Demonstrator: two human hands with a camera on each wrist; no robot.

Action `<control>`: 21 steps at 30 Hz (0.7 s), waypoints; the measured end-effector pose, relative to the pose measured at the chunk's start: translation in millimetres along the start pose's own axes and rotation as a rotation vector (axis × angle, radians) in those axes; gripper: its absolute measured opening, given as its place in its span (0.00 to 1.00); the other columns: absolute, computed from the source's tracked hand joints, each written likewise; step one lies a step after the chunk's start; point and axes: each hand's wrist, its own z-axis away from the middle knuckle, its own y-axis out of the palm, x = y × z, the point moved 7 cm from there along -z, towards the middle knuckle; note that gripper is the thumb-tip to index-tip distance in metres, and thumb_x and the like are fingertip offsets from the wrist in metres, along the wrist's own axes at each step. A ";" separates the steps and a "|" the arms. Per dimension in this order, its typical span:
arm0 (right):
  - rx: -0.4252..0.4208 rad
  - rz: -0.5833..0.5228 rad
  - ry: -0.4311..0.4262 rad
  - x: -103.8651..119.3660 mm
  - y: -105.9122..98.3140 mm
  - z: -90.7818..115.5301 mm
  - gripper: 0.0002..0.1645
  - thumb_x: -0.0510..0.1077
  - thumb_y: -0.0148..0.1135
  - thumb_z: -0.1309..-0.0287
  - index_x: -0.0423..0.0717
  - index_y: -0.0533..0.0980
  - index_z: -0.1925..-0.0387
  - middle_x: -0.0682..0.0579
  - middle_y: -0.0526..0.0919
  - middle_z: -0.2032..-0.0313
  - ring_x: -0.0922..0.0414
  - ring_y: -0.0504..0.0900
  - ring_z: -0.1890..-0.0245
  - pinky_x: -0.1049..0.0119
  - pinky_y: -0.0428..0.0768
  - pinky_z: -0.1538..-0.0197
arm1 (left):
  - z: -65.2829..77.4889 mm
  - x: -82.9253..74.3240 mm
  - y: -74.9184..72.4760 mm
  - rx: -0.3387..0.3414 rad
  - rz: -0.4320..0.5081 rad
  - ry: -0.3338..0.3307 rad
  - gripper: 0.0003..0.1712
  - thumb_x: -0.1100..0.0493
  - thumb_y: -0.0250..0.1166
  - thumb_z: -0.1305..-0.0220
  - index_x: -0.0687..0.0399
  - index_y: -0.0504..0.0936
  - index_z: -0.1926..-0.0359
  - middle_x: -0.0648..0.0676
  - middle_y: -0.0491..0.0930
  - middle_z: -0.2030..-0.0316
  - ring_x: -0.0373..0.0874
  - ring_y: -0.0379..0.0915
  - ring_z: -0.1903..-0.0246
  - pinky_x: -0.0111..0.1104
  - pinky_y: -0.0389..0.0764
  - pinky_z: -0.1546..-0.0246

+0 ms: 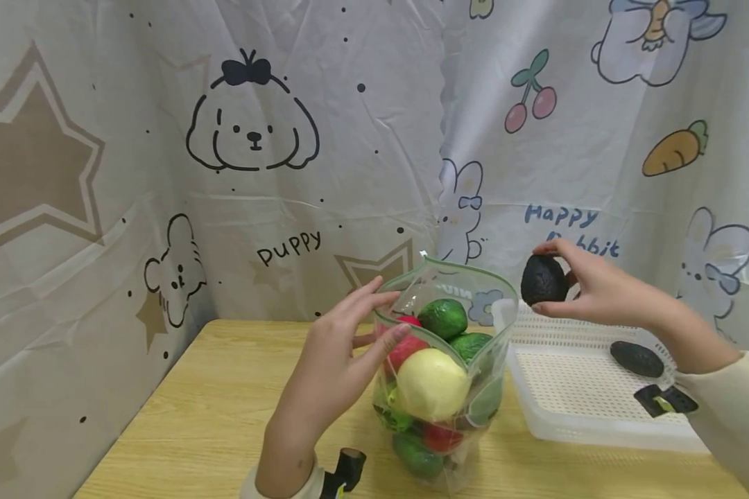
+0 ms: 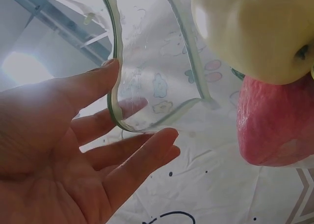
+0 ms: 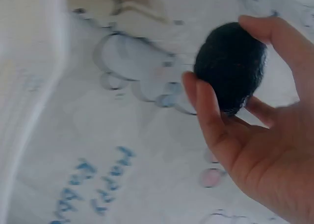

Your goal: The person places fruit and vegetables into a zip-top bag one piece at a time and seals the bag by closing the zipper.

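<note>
A clear zip bag (image 1: 387,409) with a green-edged mouth stands upright, full of produce. Through its film show a pale yellow round fruit (image 1: 433,385), red pieces and several green ones, one an avocado-like green fruit (image 1: 443,319) near the top. My left hand (image 1: 333,346) holds the left side of the bag's mouth, with the thumb on the near face and a finger behind the film in the left wrist view. Raised right of the bag, my right hand (image 1: 589,284) grips a dark avocado (image 3: 230,67) between thumb and fingers.
A white perforated plastic basket (image 1: 562,423) sits on the wooden table (image 1: 225,388), right of the bag. Inside it lies another dark avocado (image 1: 636,358). A printed cloth (image 1: 349,173) hangs behind and along the left side of the table.
</note>
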 end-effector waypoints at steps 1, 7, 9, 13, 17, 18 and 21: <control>-0.042 0.000 -0.006 8.0 -8.8 1.2 0.47 0.52 0.72 0.56 0.44 0.59 0.38 0.38 0.73 0.47 0.52 0.79 0.63 0.61 0.84 0.68 | -0.1 -0.6 0.8 0.003 -0.002 0.002 0.22 0.45 0.58 0.37 0.44 0.76 0.44 0.53 0.66 0.34 0.47 0.61 0.36 0.33 0.85 0.59; -0.214 -0.057 -0.110 61.8 -46.7 4.9 0.49 0.44 0.74 0.59 0.52 0.59 0.36 0.47 0.70 0.43 0.61 0.81 0.65 0.77 0.83 0.70 | -0.7 -2.0 4.2 0.010 -0.004 0.005 0.17 0.47 0.59 0.37 0.45 0.78 0.49 0.49 0.79 0.46 0.41 0.77 0.52 0.34 0.86 0.59; -0.232 -0.070 -0.171 81.1 -51.1 5.6 0.50 0.42 0.75 0.60 0.53 0.59 0.35 0.49 0.70 0.42 0.63 0.81 0.65 0.80 0.83 0.68 | -0.3 -1.7 4.2 0.009 -0.009 -0.002 0.18 0.49 0.59 0.37 0.48 0.77 0.48 0.50 0.79 0.48 0.40 0.80 0.58 0.33 0.86 0.58; -0.241 -0.037 -0.265 113.2 -51.3 7.5 0.52 0.43 0.76 0.63 0.55 0.59 0.35 0.50 0.75 0.47 0.65 0.81 0.65 0.79 0.83 0.65 | 0.3 -1.3 5.1 0.007 -0.028 -0.012 0.24 0.49 0.57 0.35 0.53 0.72 0.41 0.53 0.76 0.43 0.43 0.78 0.54 0.35 0.85 0.56; -0.210 -0.005 -0.309 131.0 -44.2 7.1 0.53 0.47 0.77 0.64 0.57 0.60 0.35 0.52 0.80 0.54 0.66 0.80 0.64 0.65 0.86 0.64 | -0.3 -2.3 6.9 -0.002 -0.009 -0.017 0.27 0.49 0.58 0.35 0.53 0.69 0.38 0.53 0.73 0.39 0.44 0.78 0.53 0.39 0.84 0.52; -0.195 -0.006 -0.318 133.3 -41.6 6.6 0.52 0.48 0.77 0.64 0.56 0.60 0.35 0.53 0.80 0.54 0.67 0.80 0.64 0.62 0.86 0.64 | -0.3 -2.6 7.3 -0.006 -0.005 -0.017 0.27 0.49 0.58 0.36 0.53 0.69 0.38 0.53 0.72 0.39 0.44 0.78 0.54 0.40 0.83 0.52; -0.135 -0.026 -0.342 136.4 -32.7 4.5 0.51 0.51 0.76 0.63 0.56 0.60 0.36 0.53 0.78 0.51 0.66 0.79 0.61 0.59 0.86 0.61 | -0.4 -4.8 7.9 -0.019 0.003 -0.010 0.28 0.50 0.59 0.37 0.52 0.69 0.37 0.52 0.73 0.39 0.41 0.78 0.56 0.39 0.83 0.51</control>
